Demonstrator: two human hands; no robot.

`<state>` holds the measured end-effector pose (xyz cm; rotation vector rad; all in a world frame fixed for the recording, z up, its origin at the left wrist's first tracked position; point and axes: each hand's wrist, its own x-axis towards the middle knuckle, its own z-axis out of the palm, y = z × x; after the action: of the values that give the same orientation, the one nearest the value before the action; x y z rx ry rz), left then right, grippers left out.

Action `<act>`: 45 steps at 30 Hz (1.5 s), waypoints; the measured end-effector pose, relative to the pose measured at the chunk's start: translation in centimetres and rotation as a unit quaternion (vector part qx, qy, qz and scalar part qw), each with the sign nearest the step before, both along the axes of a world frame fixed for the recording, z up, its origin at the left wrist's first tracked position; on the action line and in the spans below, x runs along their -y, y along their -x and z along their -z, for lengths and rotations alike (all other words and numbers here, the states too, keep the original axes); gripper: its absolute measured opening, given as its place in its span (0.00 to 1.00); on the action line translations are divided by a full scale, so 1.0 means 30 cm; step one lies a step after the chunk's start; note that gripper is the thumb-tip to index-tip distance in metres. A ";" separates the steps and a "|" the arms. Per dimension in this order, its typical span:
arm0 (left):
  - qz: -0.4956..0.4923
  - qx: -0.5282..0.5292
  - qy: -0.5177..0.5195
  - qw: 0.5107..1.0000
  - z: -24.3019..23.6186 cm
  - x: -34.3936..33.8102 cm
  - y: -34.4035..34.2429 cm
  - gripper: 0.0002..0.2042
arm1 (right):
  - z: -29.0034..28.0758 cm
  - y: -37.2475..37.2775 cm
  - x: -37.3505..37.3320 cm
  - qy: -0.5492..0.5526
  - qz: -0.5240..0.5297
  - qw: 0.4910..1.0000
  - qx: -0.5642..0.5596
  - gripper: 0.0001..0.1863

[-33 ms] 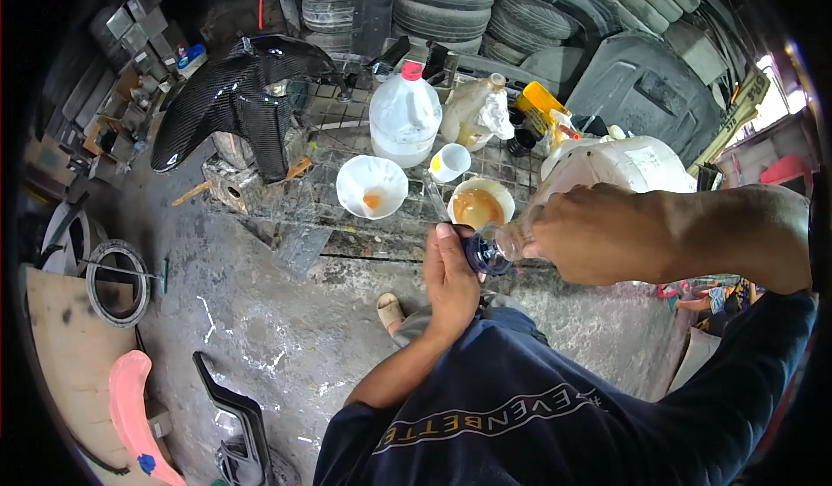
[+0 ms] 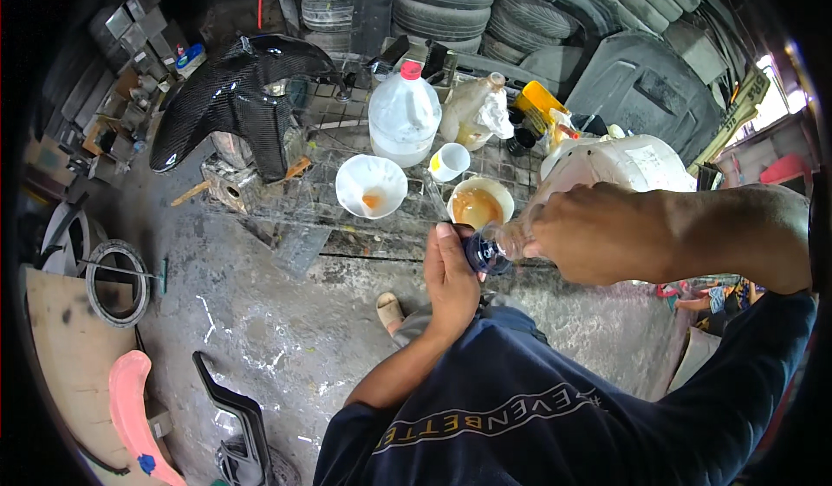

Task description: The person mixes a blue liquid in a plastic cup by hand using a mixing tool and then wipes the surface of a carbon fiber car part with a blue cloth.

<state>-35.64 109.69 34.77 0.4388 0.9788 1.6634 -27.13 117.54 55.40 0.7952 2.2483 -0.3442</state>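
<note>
My right hand [image 2: 598,235] is wrapped around a small clear bottle [image 2: 513,242], held tilted on its side in front of my chest. My left hand [image 2: 451,278] is closed on the bottle's dark blue cap [image 2: 485,256]. Just beyond my hands, a wire rack [image 2: 286,204] carries a bowl of amber liquid [image 2: 479,202], a white bowl with an orange smear [image 2: 371,184] and a small white cup [image 2: 449,161]. Whether the cap is on tight or loose cannot be told.
Also on the rack are a large clear jug with a red cap [image 2: 404,113], a white jerrycan [image 2: 624,161], a yellow container [image 2: 539,103] and a black carbon-fibre fender [image 2: 234,96]. Tyres [image 2: 459,5] are stacked behind. A pink part [image 2: 130,408] and a ring [image 2: 117,282] lie on the concrete floor.
</note>
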 end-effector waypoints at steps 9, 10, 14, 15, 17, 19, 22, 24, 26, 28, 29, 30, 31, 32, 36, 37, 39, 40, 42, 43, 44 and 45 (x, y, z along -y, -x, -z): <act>-0.033 0.137 0.036 0.989 -0.088 -0.055 -0.012 0.18 | 0.004 -0.113 -0.109 0.054 -0.024 0.990 -0.127 0.14; -0.035 0.135 0.027 0.990 -0.099 -0.072 -0.012 0.18 | -0.006 -0.126 -0.115 0.064 0.052 0.985 -0.154 0.14; -0.039 0.144 0.023 0.988 -0.121 -0.132 -0.003 0.19 | 0.080 -0.221 -0.199 0.082 0.074 0.979 -0.174 0.21; -0.038 0.146 0.008 0.989 -0.119 -0.149 0.005 0.20 | 0.115 -0.248 -0.230 0.080 0.064 0.978 -0.184 0.21; -0.066 0.151 0.020 0.986 -0.149 -0.172 0.033 0.20 | 0.177 -0.309 -0.272 0.100 0.114 0.937 -0.315 0.23; -0.095 0.178 -0.011 0.979 -0.137 -0.169 0.075 0.18 | 0.209 -0.357 -0.304 0.076 0.134 0.916 -0.371 0.23; -0.149 0.134 -0.009 0.980 -0.056 -0.140 0.167 0.16 | 0.268 -0.405 -0.372 0.025 0.262 0.862 -0.434 0.21; -0.189 0.116 0.007 0.975 0.044 -0.081 0.247 0.15 | 0.340 -0.422 -0.412 0.039 0.303 0.823 -0.478 0.21; -0.239 0.110 0.055 0.963 0.070 -0.014 0.271 0.15 | 0.425 -0.454 -0.467 0.045 0.315 0.809 -0.494 0.21; -0.301 0.118 0.092 0.942 0.134 0.068 0.310 0.17 | 0.505 -0.453 -0.519 0.022 0.351 0.766 -0.539 0.20; -0.333 0.124 0.120 0.927 0.158 0.102 0.323 0.18 | 0.553 -0.463 -0.557 0.029 0.350 0.769 -0.534 0.20; -0.343 0.124 0.123 0.923 0.188 0.152 0.346 0.18 | 0.602 -0.468 -0.606 0.019 0.381 0.752 -0.538 0.21; -0.341 0.130 0.112 0.924 0.221 0.210 0.371 0.19 | 0.652 -0.464 -0.652 0.011 0.408 0.735 -0.541 0.21; -0.341 0.138 0.102 0.924 0.242 0.260 0.385 0.21 | 0.698 -0.458 -0.687 0.005 0.418 0.717 -0.558 0.21; -0.404 0.087 0.131 0.901 0.234 0.332 0.372 0.21 | 0.848 -0.555 -0.813 -0.061 0.393 0.708 -0.584 0.21; -0.406 0.061 0.133 0.902 0.243 0.334 0.366 0.22 | 0.839 -0.576 -0.822 -0.059 0.406 0.697 -0.587 0.20; -0.407 -0.125 0.164 0.890 0.230 0.324 0.352 0.22 | 0.832 -0.638 -0.852 -0.053 0.423 0.684 -0.591 0.19; -0.400 -0.140 0.156 0.892 0.233 0.338 0.363 0.23 | 0.818 -0.626 -0.856 -0.039 0.430 0.685 -0.587 0.19; -0.380 -0.045 0.092 0.919 0.219 0.353 0.378 0.27 | 0.807 -0.593 -0.864 -0.030 0.432 0.690 -0.580 0.19; -0.386 -0.039 0.094 0.917 0.211 0.359 0.381 0.27 | 0.802 -0.580 -0.864 -0.034 0.431 0.677 -0.595 0.19; -0.393 -0.063 0.103 0.912 0.208 0.365 0.387 0.27 | 0.800 -0.572 -0.864 -0.037 0.433 0.663 -0.610 0.19; -0.394 -0.089 0.110 0.908 0.193 0.357 0.387 0.28 | 0.803 -0.586 -0.881 -0.040 0.433 0.664 -0.608 0.19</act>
<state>-47.26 98.98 28.98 0.0208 1.6011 2.2086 -9.56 143.96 31.33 2.1447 2.7853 -1.6498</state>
